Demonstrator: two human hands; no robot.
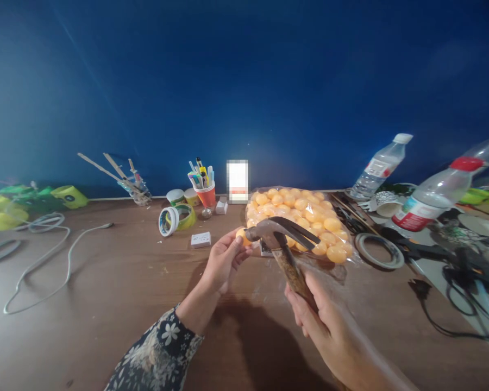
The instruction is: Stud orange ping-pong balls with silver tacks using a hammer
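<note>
Between the thumb and fingers of my left hand [224, 259] is an orange ball [243, 235], the size of a table tennis ball. My right hand [315, 309] is wrapped round the worn wooden handle of a claw hammer [274, 231]. The hammer's striking face is at the ball's right side; whether they touch I cannot tell. Its claw points right, in front of a clear plastic bag [342, 239] full of similar orange balls. A small dark-edged item under the hammer head is mostly hidden.
At the back stand an orange cup of pens [206, 196] and a jar of sticks [140, 193]. Tape rolls [169, 221] and a small white box [200, 239] lie left of centre. A white cable [69, 255] curls at left. Bottles [432, 195], a tape ring [378, 251] and a black plug [419, 289] crowd the right.
</note>
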